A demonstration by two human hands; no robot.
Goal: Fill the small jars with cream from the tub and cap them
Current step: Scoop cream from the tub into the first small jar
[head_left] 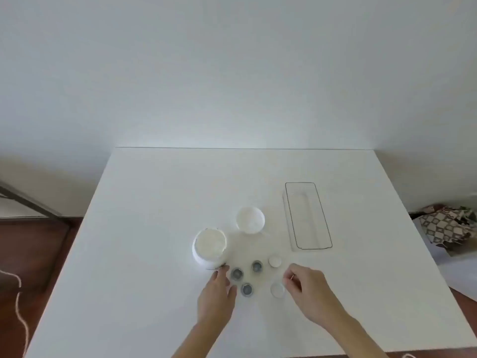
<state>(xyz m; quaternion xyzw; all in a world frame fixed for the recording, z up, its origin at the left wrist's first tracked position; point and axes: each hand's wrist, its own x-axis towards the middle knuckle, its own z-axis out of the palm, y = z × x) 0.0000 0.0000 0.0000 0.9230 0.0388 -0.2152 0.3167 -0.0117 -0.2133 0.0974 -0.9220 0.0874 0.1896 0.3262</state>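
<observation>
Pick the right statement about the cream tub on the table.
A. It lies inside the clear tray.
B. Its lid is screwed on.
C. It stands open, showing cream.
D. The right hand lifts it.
C: the tub stands uncapped, its white cream exposed, with its lid lying apart.

A white rectangular table (154,228) carries an open white plastic tub (209,250) of cream, its round white lid (250,219), three small open jars (247,289), two small white caps (275,261) and a clear rectangular tray (308,215).

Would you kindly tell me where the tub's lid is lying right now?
In the head view the lid lies upturned on the table, right of and beyond the open tub, left of the clear tray.
</observation>
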